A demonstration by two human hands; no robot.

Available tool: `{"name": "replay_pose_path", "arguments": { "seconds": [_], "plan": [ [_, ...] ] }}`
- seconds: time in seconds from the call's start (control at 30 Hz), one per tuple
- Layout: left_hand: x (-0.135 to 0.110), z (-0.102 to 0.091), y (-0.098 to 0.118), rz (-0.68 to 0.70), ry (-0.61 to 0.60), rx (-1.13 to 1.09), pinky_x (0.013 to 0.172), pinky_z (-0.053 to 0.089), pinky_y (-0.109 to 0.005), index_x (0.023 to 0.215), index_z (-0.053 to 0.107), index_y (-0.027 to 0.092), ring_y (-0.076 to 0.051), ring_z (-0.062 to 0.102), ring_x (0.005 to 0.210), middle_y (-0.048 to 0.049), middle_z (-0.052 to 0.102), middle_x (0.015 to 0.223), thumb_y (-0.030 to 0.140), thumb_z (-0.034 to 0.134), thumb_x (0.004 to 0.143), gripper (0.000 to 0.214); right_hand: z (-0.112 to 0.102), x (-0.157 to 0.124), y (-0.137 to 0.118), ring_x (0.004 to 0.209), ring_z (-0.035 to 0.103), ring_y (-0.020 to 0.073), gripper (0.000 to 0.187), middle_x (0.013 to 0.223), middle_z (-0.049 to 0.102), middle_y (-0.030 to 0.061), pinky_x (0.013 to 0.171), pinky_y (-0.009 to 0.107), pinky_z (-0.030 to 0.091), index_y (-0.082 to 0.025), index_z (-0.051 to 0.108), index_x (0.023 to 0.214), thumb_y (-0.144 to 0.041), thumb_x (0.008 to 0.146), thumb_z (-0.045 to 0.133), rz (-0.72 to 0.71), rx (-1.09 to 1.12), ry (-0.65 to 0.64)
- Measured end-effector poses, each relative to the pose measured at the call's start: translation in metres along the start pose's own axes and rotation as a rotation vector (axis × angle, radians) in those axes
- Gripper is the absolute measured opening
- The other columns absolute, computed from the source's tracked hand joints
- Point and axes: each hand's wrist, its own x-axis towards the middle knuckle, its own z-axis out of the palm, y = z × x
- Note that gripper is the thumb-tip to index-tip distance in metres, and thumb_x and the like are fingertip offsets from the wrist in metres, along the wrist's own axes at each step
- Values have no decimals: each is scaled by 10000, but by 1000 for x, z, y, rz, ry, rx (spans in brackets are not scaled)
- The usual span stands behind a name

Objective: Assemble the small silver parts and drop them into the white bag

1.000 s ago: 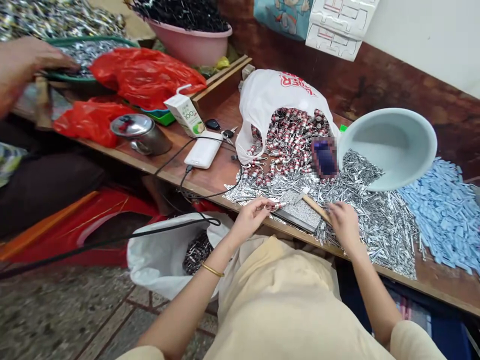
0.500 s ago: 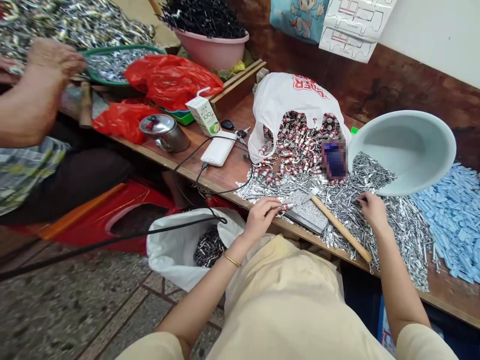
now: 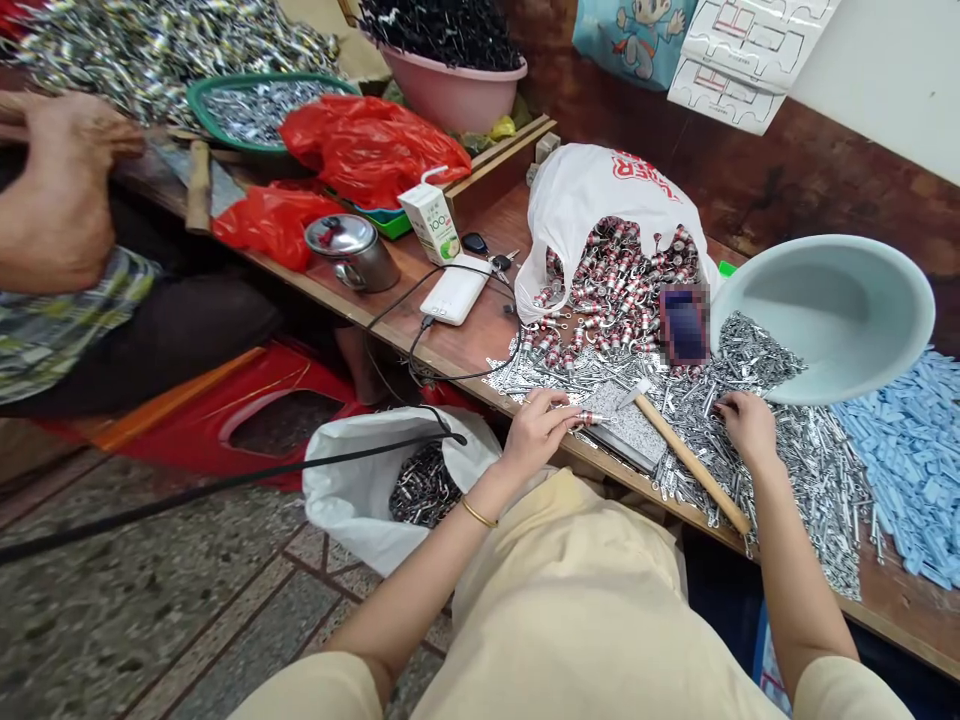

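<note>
My left hand (image 3: 534, 432) is closed in a pinch near the table's front edge, gripping a small silver metal fitting with red bands (image 3: 591, 417). That fitting is just above a flat, speckled metal block (image 3: 616, 412). A hammer (image 3: 691, 462) with a wooden handle lies slantwise between my hands, its head by the block. To the right, my right hand (image 3: 750, 428) has its fingertips closed at a heap of thin silver metal pieces (image 3: 806, 480). What those fingertips hold, if anything, is too small to make out.
A tilted pale basin (image 3: 847, 310) and blue strips (image 3: 904, 450) are at right. Banded fittings spill from a white plastic bag (image 3: 600, 180) behind a blurred-out phone-like object (image 3: 684, 328). A cable crosses by a white power bank (image 3: 456, 290). Another person's arm (image 3: 64, 190) is at left.
The view has shifted slightly, so most things appear a little farther right. My left hand still holds the banded fitting, now turned more level; my right hand stays at the heap.
</note>
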Motion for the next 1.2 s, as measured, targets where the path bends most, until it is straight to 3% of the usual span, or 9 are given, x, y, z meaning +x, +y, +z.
{"name": "replay_pose_path", "arguments": {
  "seconds": [0.1,0.17,0.23,0.33,0.47,0.67,0.97,1.07,1.2],
  "plan": [
    [1,-1,1,70,-30,26,767,519,-314,1031,734,194,-164,604,856,-57,677,910,220,607,962,147,-10,-9,-12,870,621,257,216,916,726,105,764,358,448,-186,737,877,-290,887,547,15,97,170],
    [1,0,3,91,-41,13,755,520,-305,1044,721,183,-158,607,841,-54,682,901,213,601,966,146,-14,-19,-33,819,652,246,228,904,741,91,742,364,486,-204,749,923,-319,899,554,-8,286,223],
    [2,1,4,96,-37,12,747,520,-302,1028,719,180,-156,608,833,-52,684,898,224,604,966,137,-12,-30,-65,743,668,219,246,918,748,75,702,358,529,-222,751,993,-332,919,545,-95,536,163],
    [4,2,4,87,-39,43,731,515,-299,1002,725,184,-154,603,814,-50,678,885,236,590,975,147,0,-39,-120,677,681,183,273,948,748,49,666,344,568,-261,746,1072,-281,942,507,-267,818,-66],
    [5,0,6,93,-69,60,716,507,-298,997,727,184,-159,596,802,-44,672,852,241,583,978,156,19,-34,-168,773,702,194,227,881,750,40,740,338,566,-263,780,964,-224,920,560,-421,854,-62],
    [4,-1,7,65,-94,46,738,510,-308,993,729,175,-167,589,815,-52,677,860,257,574,983,176,25,-32,-178,827,677,202,275,902,731,57,756,339,536,-256,783,1016,-219,953,517,-443,779,-57],
    [3,1,5,45,-114,39,740,502,-312,964,726,160,-171,586,817,-60,678,849,284,545,999,222,33,-38,-188,898,685,216,162,939,748,40,844,382,543,-248,759,933,-243,889,603,-249,1025,-95],
    [3,1,5,33,-115,34,755,513,-317,978,728,165,-172,594,828,-63,678,861,295,534,1004,235,38,-43,-194,871,691,206,131,940,736,39,815,370,561,-231,714,964,-255,868,627,-138,1118,-52],
    [1,1,5,25,-103,32,763,524,-322,981,728,162,-176,604,836,-65,681,865,297,532,1004,239,43,-48,-198,831,655,175,96,935,663,26,802,346,547,-217,664,905,-246,819,694,-113,1104,58]
  ]
}}
